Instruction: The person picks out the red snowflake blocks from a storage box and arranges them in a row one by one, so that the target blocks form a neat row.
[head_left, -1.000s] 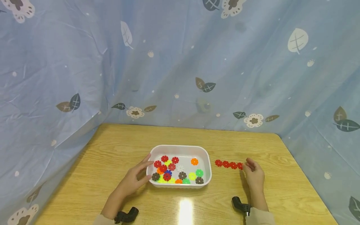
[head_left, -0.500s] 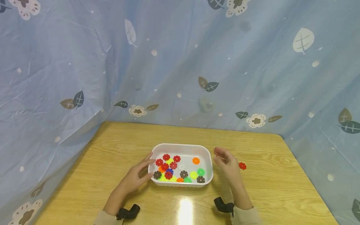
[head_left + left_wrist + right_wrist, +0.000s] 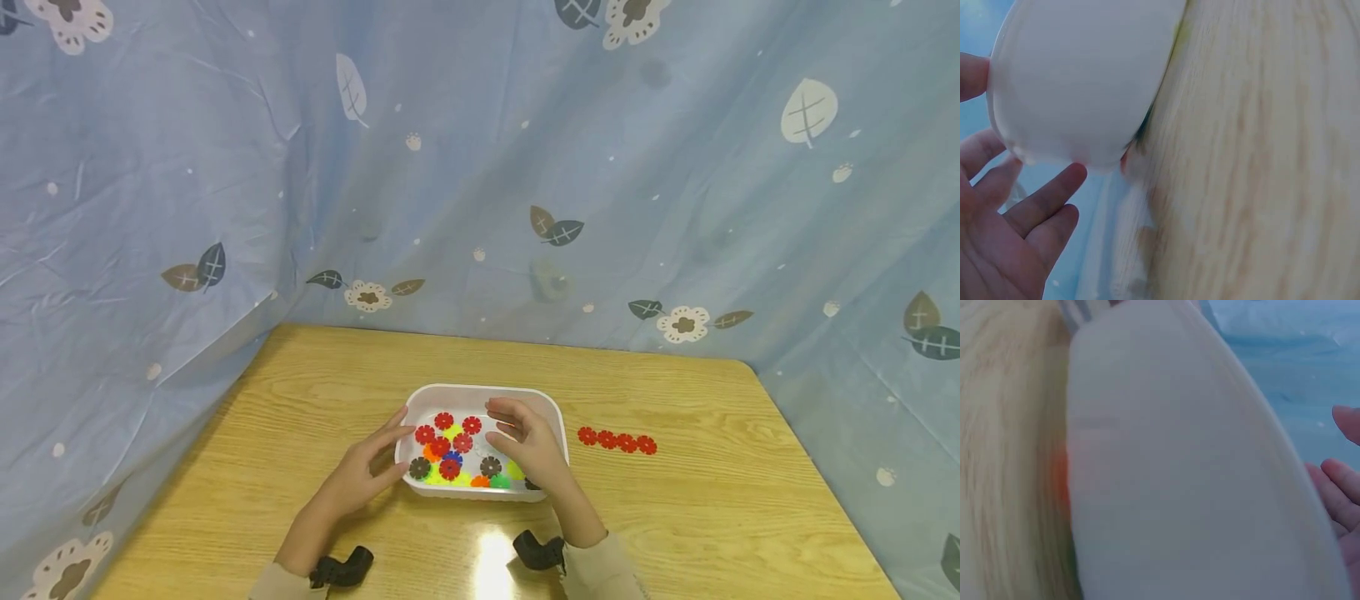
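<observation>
A white plastic tray (image 3: 487,493) holds loose snowflake discs in red, yellow, orange, green, blue and dark brown, with a red disc (image 3: 449,469) near its front left. My left hand (image 3: 356,475) rests spread at the tray's left end; in the left wrist view its thumb and fingertips meet the tray wall (image 3: 1085,75). Over the right half of the tray hovers my right hand (image 3: 534,450), thumb and fingers apart with nothing between them, hiding some discs. The right wrist view shows its fingers (image 3: 1338,497) beyond the tray's outer side (image 3: 1185,462).
Right of the tray, several red snowflake discs (image 3: 627,443) lie in a straight row on the wooden table (image 3: 720,500). A blue curtain (image 3: 450,183) with leaf prints hangs behind and beside the table. Each wrist wears a black camera mount (image 3: 343,568).
My right hand has left the far end of the red row and moved left across it to above the tray. The row stays on the table. The left hand stays at the tray.
</observation>
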Demonstrator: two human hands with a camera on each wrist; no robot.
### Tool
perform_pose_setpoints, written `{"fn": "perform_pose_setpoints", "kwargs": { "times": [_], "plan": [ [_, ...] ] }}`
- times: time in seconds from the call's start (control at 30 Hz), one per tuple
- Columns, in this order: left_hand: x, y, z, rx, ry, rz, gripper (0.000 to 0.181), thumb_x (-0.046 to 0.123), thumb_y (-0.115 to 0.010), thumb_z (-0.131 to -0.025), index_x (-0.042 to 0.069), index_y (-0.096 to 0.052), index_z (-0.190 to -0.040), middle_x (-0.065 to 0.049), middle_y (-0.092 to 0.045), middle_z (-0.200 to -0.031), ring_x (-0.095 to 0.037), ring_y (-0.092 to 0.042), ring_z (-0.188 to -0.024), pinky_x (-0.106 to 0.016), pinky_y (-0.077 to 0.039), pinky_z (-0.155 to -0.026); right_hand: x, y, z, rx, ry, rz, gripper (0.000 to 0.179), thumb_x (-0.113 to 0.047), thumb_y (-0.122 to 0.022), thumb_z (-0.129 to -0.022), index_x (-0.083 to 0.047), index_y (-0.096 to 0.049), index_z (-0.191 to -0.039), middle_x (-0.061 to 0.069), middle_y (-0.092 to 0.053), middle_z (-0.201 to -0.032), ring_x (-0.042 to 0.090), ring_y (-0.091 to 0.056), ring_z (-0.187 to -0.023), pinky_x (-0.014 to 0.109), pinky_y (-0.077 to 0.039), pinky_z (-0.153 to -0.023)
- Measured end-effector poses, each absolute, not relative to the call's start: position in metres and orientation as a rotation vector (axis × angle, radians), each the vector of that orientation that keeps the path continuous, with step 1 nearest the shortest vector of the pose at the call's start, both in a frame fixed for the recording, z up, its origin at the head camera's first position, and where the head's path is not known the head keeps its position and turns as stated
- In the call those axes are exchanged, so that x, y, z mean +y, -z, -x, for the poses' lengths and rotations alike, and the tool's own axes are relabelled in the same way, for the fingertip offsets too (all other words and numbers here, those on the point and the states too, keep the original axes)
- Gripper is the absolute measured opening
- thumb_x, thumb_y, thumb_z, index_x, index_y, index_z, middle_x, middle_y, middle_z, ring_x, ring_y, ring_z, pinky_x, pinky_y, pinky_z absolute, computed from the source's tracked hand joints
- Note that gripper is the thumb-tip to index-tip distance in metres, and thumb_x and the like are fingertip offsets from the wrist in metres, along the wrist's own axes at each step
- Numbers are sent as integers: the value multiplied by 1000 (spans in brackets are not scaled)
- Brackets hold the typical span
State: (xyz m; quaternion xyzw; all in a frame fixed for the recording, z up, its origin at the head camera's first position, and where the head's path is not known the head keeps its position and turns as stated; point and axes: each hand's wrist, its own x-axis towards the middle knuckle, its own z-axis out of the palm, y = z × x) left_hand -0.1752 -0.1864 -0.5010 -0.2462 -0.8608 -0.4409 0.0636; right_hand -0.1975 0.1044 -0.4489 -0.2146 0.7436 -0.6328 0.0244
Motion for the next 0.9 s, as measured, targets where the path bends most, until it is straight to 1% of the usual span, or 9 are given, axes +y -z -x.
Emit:
{"fn": "perform_pose_setpoints", "kwargs": {
  "times": [0.17, 0.23, 0.43, 0.53, 0.63, 0.7, 0.8, 0.9],
  "plan": [
    [-185, 502, 175, -2608, 1331, 732, 49, 17, -69, -86, 11, -54, -133, -3, -30, -155, -30, -34, -138, -43, -33, -108, 87, 457, 204, 2218, 1871, 650, 47, -2, -63, -89, 7, -47, -132, 25, -51, -134, 38, -49, -125, 50, -39, -107],
    [-185, 502, 175, -2611, 1338, 724, 49, 17, -69, -86, 11, -54, -133, -3, -30, -155, -29, -33, -138, -43, -32, -109, 80, 459, 206, 2202, 1825, 652, 47, -4, -63, -89, 7, -47, -131, 25, -52, -133, 39, -50, -123, 51, -39, -107],
    [-183, 503, 175, -2609, 1360, 726, 49, 16, -68, -87, 11, -54, -133, -4, -30, -155, -31, -34, -138, -45, -34, -108, 63, 463, 211, 2293, 1589, 652, 36, -7, -64, -88, 2, -57, -123, 18, -61, -123, 33, -60, -112, 45, -50, -98],
    [-183, 502, 174, -2617, 1363, 729, 48, 16, -67, -88, 10, -53, -134, -5, -29, -155, -32, -33, -138, -45, -35, -107, 59, 464, 210, 2355, 1456, 665, 33, -4, -64, -87, 1, -60, -119, 15, -64, -118, 30, -62, -107, 42, -52, -95],
    [-184, 500, 174, -2620, 1365, 722, 48, 17, -67, -88, 11, -53, -134, -4, -29, -155, -31, -33, -138, -39, -35, -108, 57, 464, 208, 2393, 1358, 683, 32, -2, -64, -85, 0, -61, -117, 13, -66, -115, 29, -63, -105, 40, -52, -94],
    [-184, 499, 174, -2620, 1345, 732, 48, 17, -66, -89, 10, -53, -134, -6, -29, -155, -33, -33, -138, -33, -33, -109, 56, 465, 208, 2418, 1303, 686, 30, -1, -65, -85, 0, -63, -115, 12, -67, -113, 28, -63, -103, 38, -53, -92],
    [-185, 499, 175, -2608, 1342, 744, 47, 16, -66, -89, 9, -53, -133, -7, -30, -155, -34, -33, -138, -21, -28, -110, 55, 466, 208, 2457, 1218, 688, 27, -2, -68, -83, -2, -65, -110, 9, -68, -109, 23, -64, -100, 34, -53, -90],
    [-186, 501, 176, -2594, 1348, 760, 46, 15, -66, -89, 9, -54, -132, -9, -31, -154, -36, -33, -138, -16, -26, -109, 53, 468, 209, 2488, 1133, 678, 27, -3, -71, -81, -4, -67, -107, 5, -69, -105, 18, -64, -96, 29, -53, -87]
  ]
}}
